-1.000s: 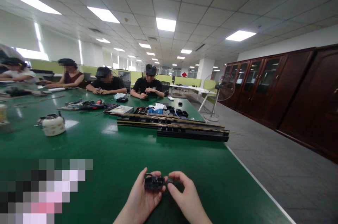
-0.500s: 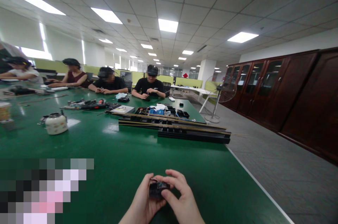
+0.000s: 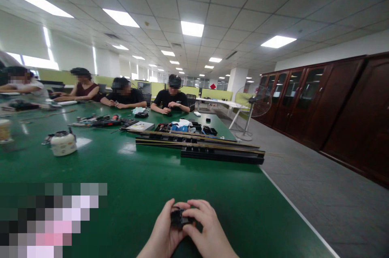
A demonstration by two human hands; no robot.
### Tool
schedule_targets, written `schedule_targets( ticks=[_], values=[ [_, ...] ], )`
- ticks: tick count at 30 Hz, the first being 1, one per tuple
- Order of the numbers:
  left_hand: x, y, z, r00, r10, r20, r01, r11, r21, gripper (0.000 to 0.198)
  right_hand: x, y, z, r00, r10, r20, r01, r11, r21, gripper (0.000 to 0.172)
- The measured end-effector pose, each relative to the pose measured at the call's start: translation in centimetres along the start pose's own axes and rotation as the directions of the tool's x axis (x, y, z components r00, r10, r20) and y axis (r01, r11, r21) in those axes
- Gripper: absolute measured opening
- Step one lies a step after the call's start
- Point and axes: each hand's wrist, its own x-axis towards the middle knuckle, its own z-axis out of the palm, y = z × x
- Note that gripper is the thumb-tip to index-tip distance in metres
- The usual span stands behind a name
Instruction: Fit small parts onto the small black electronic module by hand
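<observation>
Between my two hands is a small black part (image 3: 176,218), blocky, with its exact kind too small to make out. My left hand (image 3: 165,225) cups it from the left and below, thumb up along its side. From the right, my right hand (image 3: 204,223) grips it with thumb and fingertips, covering much of its right end. Both hands are just above the near side of the green table (image 3: 127,193).
Long black rails (image 3: 225,155) with thin brass-coloured rods lie ahead across the table. Behind them are black trays (image 3: 209,130), a grey box (image 3: 141,126) and tools (image 3: 100,121). A white pot (image 3: 63,143) stands left. Several people sit along the far side.
My right hand's fingers have shifted slightly left and lower over the black part, with the fingertips drawn closer together. The left hand stays nearly still.
</observation>
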Motion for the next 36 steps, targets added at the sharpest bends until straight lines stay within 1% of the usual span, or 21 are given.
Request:
schedule_targets(
  ticks=[3,10,14,17,20,23,26,30,36],
  values=[
    [-0.1,0.2,0.2,1.000,-0.026,-0.002,0.026,1.000,0.009,0.032,0.0,-0.1,0.0,1.000,0.003,0.008,-0.003,1.000,-0.016,0.030],
    [-0.4,0.4,0.4,0.999,-0.036,0.007,0.036,0.998,-0.061,0.034,0.0,-0.7,0.0,1.000,0.006,0.024,-0.005,1.000,-0.012,0.034],
    [-0.5,0.6,0.2,0.996,-0.076,0.036,0.078,0.994,-0.081,0.034,-0.1,-0.5,0.1,0.999,0.018,0.038,-0.018,1.000,0.009,0.040],
    [-0.6,0.9,0.2,0.993,-0.101,0.058,0.105,0.992,-0.071,0.032,-0.1,-0.6,0.0,0.999,0.008,0.034,-0.009,0.999,0.042,0.048],
    [-0.6,1.1,0.4,0.990,-0.133,0.037,0.135,0.991,-0.028,0.030,-0.1,-0.7,-0.2,1.000,-0.014,0.013,0.012,0.996,0.085,0.053],
    [-0.6,1.2,0.4,0.992,-0.126,0.010,0.126,0.992,-0.008,0.028,0.0,-0.5,-0.1,1.000,-0.009,-0.029,0.012,0.995,0.095,0.048],
    [-0.6,1.2,0.4,0.992,-0.119,0.031,0.118,0.993,0.009,0.027,-0.1,0.2,0.3,0.998,0.018,-0.052,-0.013,0.996,0.089,0.043],
    [-0.7,1.2,0.5,0.993,-0.119,0.024,0.119,0.993,0.029,0.024,-0.1,0.7,0.5,0.998,0.023,-0.053,-0.018,0.996,0.093,0.039],
    [-1.1,1.4,0.8,0.993,-0.121,0.008,0.121,0.992,0.027,0.019,-0.1,0.3,0.2,0.998,0.025,-0.053,-0.017,0.988,0.156,0.035]
  ],
)
